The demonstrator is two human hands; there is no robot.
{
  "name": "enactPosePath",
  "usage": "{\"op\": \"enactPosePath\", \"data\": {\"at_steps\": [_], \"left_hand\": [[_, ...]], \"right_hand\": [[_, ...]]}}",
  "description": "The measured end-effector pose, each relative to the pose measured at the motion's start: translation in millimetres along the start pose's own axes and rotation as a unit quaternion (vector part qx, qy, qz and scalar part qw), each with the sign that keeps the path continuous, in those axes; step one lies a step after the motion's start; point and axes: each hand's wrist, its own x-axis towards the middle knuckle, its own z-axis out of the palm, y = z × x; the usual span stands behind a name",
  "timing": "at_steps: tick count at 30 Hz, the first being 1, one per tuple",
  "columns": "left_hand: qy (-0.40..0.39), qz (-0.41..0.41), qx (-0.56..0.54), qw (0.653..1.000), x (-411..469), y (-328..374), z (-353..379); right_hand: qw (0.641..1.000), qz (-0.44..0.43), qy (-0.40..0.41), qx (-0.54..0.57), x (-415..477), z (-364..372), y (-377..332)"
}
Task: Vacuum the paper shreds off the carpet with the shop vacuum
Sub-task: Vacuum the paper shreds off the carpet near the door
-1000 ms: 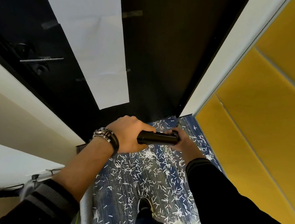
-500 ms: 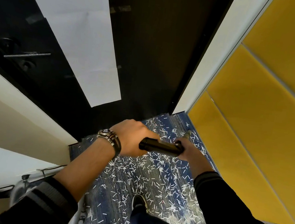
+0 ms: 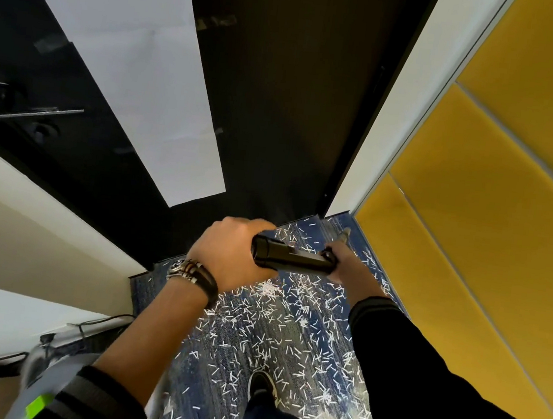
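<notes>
Both hands kept their grip through the last second: the left hand (image 3: 228, 255) had its fingers curled tight round the near end of the black wand (image 3: 291, 261), and the right hand (image 3: 347, 269) was wrapped round the far end, its fingers mostly hidden behind the tube. The wand had tipped a little off level, and a pale nozzle tip (image 3: 345, 233) had come out past the right hand, aimed at the corner where the black door (image 3: 280, 106) met the white frame (image 3: 399, 120). Paper shreds (image 3: 288, 331) lay thick on the blue carpet (image 3: 229, 341), from that corner back to the person's shoe (image 3: 263, 387). The strip was hemmed in by the cream wall (image 3: 24, 232) on the left and the yellow panels (image 3: 493, 199) on the right, narrow room for a sweep. Whether the tip touched the carpet could not be told. At lower left a grey shape with a green patch (image 3: 40, 392) was blurred and partly hidden by the left sleeve (image 3: 101, 399).
</notes>
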Motion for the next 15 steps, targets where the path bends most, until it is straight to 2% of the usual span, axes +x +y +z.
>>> {"op": "enactPosePath", "data": {"at_steps": [3, 6, 9, 15], "left_hand": [[0.033, -0.064, 0.034, 0.997, -4, -1, -7], [0.037, -0.093, 0.086, 0.991, -8, -6, -11], [0.033, -0.068, 0.098, 0.992, -12, -9, -11], [-0.025, 0.013, 0.13, 0.991, -11, 6, 2]], "right_hand": [[0.999, -0.005, -0.04, 0.019, -8, 23, -3], [0.998, 0.003, -0.063, 0.006, -9, 37, -2], [0.998, 0.008, -0.055, 0.04, -8, 35, 7], [0.99, 0.025, -0.036, 0.136, -8, -9, 37]]}}
